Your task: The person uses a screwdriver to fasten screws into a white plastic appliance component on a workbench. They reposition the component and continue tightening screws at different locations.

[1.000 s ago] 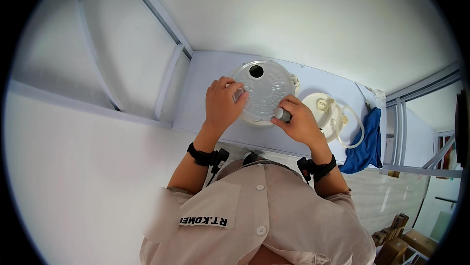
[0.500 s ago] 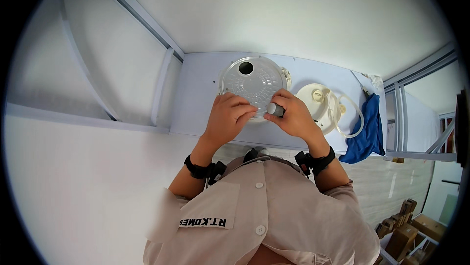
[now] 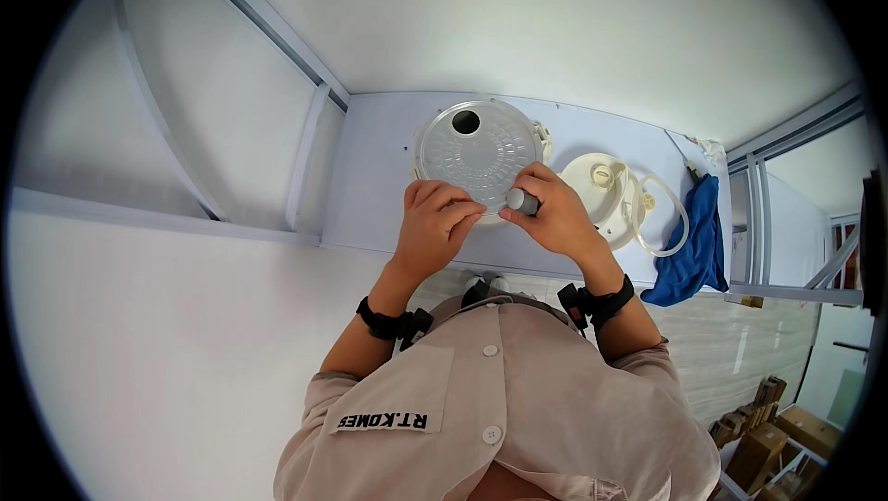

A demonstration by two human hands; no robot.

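A round, cream-coloured housing with a silvery stamped metal plate [image 3: 462, 168] on top stands on the table, with a dark round hole [image 3: 465, 122] near the plate's far edge. My left hand [image 3: 433, 223] is closed in a pinch at the plate's near rim; what its fingertips hold, if anything, is hidden. Just to its right, my right hand [image 3: 557, 212] wraps round a short grey cylinder [image 3: 522, 201] with a lighter end cap, seen nearly end-on. The cylinder's lower end is out of sight. Both hands are at the near edge of the plate, their fingertips a little apart.
Right of the housing lies a round cream cover [image 3: 592, 200] with a knob and a looped pale hose [image 3: 680, 237]. A blue cloth [image 3: 696, 251] hangs over the right end of the table [image 3: 370, 186]. A thin-shafted tool [image 3: 686, 160] lies beyond the cloth. Walls rise behind and left.
The view has shifted slightly, so the housing appears a little higher. My left forearm has moved slightly rightward. My right hand keeps the grey cylinder at the near rim.
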